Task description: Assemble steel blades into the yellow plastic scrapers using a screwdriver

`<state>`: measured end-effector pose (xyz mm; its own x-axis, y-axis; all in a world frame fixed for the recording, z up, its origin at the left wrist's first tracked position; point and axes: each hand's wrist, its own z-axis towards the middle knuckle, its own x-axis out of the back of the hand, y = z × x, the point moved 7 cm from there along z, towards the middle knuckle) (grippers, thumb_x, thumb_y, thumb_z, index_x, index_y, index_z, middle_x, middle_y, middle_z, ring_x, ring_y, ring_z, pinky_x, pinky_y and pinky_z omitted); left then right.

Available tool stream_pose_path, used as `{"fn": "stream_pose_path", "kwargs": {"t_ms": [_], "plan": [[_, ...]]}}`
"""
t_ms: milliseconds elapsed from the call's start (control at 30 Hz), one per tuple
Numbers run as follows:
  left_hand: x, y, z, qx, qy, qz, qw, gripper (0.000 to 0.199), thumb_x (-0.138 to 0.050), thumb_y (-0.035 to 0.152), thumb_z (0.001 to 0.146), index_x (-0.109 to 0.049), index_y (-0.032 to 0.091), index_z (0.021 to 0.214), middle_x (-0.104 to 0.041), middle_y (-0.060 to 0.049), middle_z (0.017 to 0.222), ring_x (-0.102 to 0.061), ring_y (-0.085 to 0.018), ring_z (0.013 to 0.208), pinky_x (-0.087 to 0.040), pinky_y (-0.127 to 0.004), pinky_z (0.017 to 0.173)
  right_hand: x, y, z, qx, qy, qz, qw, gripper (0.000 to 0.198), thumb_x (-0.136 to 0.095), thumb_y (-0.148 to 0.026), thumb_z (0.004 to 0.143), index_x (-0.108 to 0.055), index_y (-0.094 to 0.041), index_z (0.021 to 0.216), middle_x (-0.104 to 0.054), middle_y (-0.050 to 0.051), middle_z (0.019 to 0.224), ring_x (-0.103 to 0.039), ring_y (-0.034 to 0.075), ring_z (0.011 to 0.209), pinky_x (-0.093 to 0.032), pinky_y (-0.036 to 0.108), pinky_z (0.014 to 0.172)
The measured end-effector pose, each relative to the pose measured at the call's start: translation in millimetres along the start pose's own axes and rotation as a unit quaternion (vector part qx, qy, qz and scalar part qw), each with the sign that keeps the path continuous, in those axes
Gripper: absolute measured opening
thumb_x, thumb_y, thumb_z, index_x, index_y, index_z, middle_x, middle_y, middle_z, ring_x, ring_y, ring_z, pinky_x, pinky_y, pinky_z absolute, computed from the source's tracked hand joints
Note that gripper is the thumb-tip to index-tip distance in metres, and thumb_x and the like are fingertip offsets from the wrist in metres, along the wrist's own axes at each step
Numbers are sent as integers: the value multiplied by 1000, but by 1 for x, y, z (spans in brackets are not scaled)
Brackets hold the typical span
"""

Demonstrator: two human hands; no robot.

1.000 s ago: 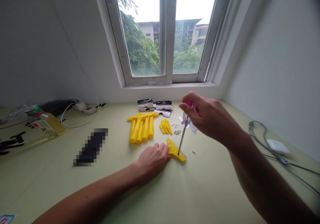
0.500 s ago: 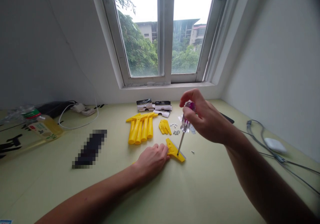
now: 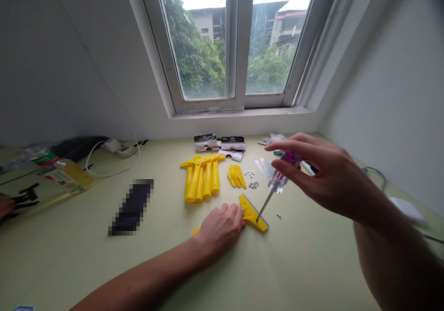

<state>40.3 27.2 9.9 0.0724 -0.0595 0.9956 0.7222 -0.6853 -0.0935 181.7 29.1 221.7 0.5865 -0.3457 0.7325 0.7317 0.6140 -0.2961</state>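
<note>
One hand of another person [image 3: 4,206] is cut off by the left edge; what it grips cannot be told. Nearby, yellow liquid is held in a green-capped bottle [image 3: 71,177], whose label [image 3: 57,177] is too small to read. An adapter [image 3: 125,151] is half circled by a white cable [image 3: 139,153], and a dark slab [image 3: 132,208] is blurred out. Several yellow handles [image 3: 197,186] are laid side by side before black-and-white cartons [image 3: 205,141]; their print cannot be read, nor can their contents be seen. The scraper [image 3: 255,214] is held flat on the table [image 3: 298,264] by the left hand [image 3: 222,223], closed over its handle. Beyond it are grouped yellow plates [image 3: 237,177], small metal parts [image 3: 253,185] and pale strips [image 3: 264,168]. The screwdriver [image 3: 276,183] is set tip-down on the scraper's head, its grip pinched between thumb and fingers of the right hand [image 3: 319,172]. One screw [image 3: 278,215] is left loose nearby. A white case [image 3: 406,210] is partly hidden by the right forearm.
</note>
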Motion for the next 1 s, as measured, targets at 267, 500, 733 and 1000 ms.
{"fn": "stream_pose_path", "kwargs": {"t_ms": [267,500,733,1000], "plan": [[1,0,1,18,-7,14,1000,25,-35,33,98,-51,15,103,-58,-7,94,-56,-21,84,-49,-32,68,-4,-4,-2,26,-41,96,994,22,-48,-25,91,-59,-22,111,-68,5,94,-62,17,77,-47,28,71],[-1,0,2,41,-5,33,999,25,-30,31,99,-51,18,100,-58,-5,92,-56,-19,80,-50,-33,70,6,2,-4,11,-9,29,999,18,-39,-22,94,-55,-17,98,-62,5,77,-54,17,69,-37,27,61],[3,2,1,39,6,35,999,23,-32,29,99,-51,18,106,-59,-6,93,-57,-18,82,-50,-30,71,11,10,-8,-45,-17,25,999,22,-41,-18,86,-46,-18,108,-58,6,94,-54,16,69,-38,28,60],[1,3,-1,7,11,33,999,31,-28,34,99,-51,15,105,-57,-8,93,-56,-20,82,-50,-30,66,11,-7,-7,-11,65,-3,998,19,-50,-19,87,-57,-18,104,-63,8,99,-62,18,78,-49,30,71]]}}
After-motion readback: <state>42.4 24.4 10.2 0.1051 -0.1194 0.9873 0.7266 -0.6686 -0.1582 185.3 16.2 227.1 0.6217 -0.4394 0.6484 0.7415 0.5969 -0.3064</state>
